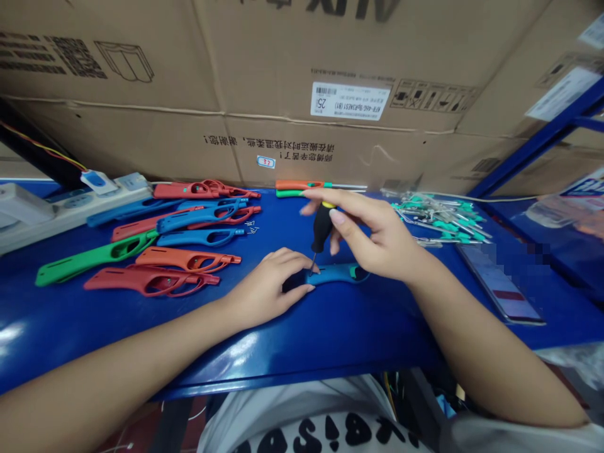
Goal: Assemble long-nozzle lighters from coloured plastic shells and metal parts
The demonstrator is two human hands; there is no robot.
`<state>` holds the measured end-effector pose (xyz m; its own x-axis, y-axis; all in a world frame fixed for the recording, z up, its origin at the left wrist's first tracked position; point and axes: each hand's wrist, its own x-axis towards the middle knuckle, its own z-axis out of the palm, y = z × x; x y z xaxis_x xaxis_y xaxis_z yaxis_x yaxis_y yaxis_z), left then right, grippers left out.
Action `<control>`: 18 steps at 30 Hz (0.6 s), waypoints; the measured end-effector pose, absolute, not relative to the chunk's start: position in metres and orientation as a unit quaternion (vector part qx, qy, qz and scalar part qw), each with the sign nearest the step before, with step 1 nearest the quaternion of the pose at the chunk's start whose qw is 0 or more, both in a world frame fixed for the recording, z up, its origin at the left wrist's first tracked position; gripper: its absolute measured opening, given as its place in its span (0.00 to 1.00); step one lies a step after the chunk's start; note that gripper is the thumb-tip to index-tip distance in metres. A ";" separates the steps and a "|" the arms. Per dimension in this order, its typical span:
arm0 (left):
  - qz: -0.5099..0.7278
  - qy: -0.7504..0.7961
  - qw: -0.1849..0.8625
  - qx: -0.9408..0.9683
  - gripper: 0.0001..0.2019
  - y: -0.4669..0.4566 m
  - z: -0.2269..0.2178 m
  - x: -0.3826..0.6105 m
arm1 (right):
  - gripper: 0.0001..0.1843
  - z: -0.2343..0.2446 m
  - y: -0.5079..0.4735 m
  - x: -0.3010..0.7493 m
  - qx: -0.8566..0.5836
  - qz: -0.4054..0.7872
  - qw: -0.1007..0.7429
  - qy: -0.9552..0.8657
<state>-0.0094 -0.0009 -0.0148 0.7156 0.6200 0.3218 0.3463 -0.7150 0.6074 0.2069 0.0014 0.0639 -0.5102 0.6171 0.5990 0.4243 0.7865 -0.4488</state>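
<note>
My right hand (375,236) grips a black screwdriver (323,228) with a yellow top, held nearly upright. Its tip meets a blue lighter body (333,274) lying flat on the blue table, with a green part near its right end. With thumb and fingers around the left end of that body, my left hand (268,283) holds it against the table. The left end is partly hidden by the fingers. A few small screws (252,228) lie beyond my left hand.
Red, blue, orange and green lighter shells (179,261) lie at left beside a white power strip (75,207). Behind are orange and green assembled lighters (302,185). Metal rods with green parts (443,217) and a phone (503,286) are at right. A cardboard box (264,82) walls the back.
</note>
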 end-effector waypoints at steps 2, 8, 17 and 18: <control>0.261 0.272 0.261 0.888 0.10 -0.001 -0.015 -0.010 | 0.13 0.064 0.002 0.207 -0.306 0.107 0.416 -0.850; 0.258 0.279 0.250 0.891 0.12 -0.001 -0.016 -0.009 | 0.15 0.066 0.002 0.210 -0.338 -0.039 0.406 -0.848; 0.255 0.276 0.252 0.892 0.11 -0.001 -0.017 -0.010 | 0.12 0.061 0.004 0.205 -0.333 -0.026 0.439 -0.834; 0.254 0.276 0.252 0.892 0.11 0.000 -0.017 -0.010 | 0.13 0.061 0.003 0.204 -0.334 -0.015 0.430 -0.839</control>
